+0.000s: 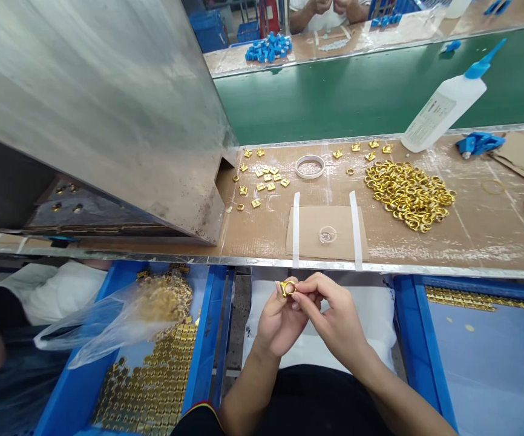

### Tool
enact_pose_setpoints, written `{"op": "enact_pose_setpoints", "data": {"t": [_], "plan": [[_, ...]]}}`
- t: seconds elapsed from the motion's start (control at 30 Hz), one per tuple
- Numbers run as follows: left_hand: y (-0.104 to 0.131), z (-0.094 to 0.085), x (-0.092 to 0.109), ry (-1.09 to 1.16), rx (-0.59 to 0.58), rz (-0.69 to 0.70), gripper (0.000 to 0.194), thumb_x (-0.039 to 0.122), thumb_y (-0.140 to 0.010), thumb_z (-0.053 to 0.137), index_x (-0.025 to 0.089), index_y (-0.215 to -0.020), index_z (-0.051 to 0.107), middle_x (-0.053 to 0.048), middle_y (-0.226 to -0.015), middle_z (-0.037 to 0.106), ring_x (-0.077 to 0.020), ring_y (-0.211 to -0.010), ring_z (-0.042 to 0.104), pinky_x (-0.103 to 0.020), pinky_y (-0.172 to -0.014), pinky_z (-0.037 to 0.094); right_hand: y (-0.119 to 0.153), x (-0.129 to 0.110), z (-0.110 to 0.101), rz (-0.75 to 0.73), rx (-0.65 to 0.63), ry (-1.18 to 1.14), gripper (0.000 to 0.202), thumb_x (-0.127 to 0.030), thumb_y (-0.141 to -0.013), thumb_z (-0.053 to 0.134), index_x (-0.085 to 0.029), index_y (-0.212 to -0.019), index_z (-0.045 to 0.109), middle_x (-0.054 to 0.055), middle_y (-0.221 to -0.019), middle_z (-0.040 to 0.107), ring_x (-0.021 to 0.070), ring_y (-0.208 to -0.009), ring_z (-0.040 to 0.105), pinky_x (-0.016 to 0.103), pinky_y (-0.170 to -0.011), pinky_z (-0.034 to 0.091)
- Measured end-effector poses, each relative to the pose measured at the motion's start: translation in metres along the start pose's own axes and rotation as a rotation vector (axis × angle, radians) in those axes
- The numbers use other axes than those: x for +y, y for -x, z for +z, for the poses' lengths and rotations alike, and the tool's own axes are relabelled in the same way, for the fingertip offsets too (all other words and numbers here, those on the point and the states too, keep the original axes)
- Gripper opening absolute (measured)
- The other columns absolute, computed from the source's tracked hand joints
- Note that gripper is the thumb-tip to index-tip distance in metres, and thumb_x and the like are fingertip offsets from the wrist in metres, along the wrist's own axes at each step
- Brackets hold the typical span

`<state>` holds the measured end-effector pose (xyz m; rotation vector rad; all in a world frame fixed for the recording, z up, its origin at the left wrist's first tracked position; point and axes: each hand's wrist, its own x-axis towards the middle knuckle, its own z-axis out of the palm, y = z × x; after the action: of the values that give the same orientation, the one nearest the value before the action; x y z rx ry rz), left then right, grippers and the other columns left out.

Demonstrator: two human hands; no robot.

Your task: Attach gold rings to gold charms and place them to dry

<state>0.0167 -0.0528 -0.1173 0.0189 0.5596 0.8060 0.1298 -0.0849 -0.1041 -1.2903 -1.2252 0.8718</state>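
Note:
Between my two hands is a gold ring [288, 288], held up just in front of the bench edge. The thumb and fingers of my left hand [276, 324] pinch its wider, squarish end. From the other side my right hand [334, 312] closes its thumb and forefinger on the band. Beyond them, a cardboard pad [307, 236] is taped to the bench with a small clear dish [328, 235] on it. A heap of gold rings [409, 194] lies to the right, and loose gold square pieces [268, 177] are scattered to the left.
A large metal housing [121, 109] rises at the left. Blue trays hold gold pieces at left [212, 327] and right [434, 363]. A plastic bag [121, 315] lies over the left tray. A white bottle [443, 109] leans before the green belt [334, 97]; another person's hands [330, 7] are beyond.

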Motion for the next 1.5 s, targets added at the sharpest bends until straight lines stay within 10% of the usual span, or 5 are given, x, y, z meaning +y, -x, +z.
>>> {"op": "enact_pose_setpoints", "data": {"t": [0.23, 0.6, 1.5], "plan": [[-0.003, 0.001, 0.005, 0.072, 0.179, 0.024, 0.021, 0.017, -0.092, 0.070, 0.017, -0.071, 0.065, 0.001, -0.074, 0.057, -0.0127, -0.072, 0.057, -0.034, -0.096, 0.052, -0.006, 0.006, 0.002, 0.078, -0.060, 0.041, 0.014, -0.017, -0.091, 0.065, -0.021, -0.104, 0.069, 0.003, -0.087, 0.072, 0.0171, -0.073, 0.068, 0.027, -0.062, 0.052], [0.006, 0.013, 0.010, -0.020, 0.152, -0.014, 0.025, 0.017, -0.094, 0.068, 0.013, -0.070, 0.064, -0.001, -0.074, 0.059, -0.0118, -0.072, 0.058, -0.021, -0.072, 0.050, -0.018, -0.004, -0.005, 0.082, -0.268, 0.132, 0.030, -0.010, -0.090, 0.067, -0.024, -0.115, 0.070, 0.000, -0.086, 0.059, 0.0151, -0.074, 0.058, 0.026, -0.070, 0.051], [0.003, -0.014, 0.004, -0.079, -0.227, -0.024, 0.044, 0.048, -0.071, 0.090, 0.009, -0.075, 0.070, -0.007, -0.076, 0.062, -0.0167, -0.079, 0.059, -0.024, -0.071, 0.040, -0.012, 0.005, -0.012, -0.095, -0.325, 0.140, 0.019, -0.018, -0.096, 0.062, -0.026, -0.110, 0.073, -0.001, -0.078, 0.058, 0.0149, -0.066, 0.057, 0.022, -0.060, 0.049]]}}
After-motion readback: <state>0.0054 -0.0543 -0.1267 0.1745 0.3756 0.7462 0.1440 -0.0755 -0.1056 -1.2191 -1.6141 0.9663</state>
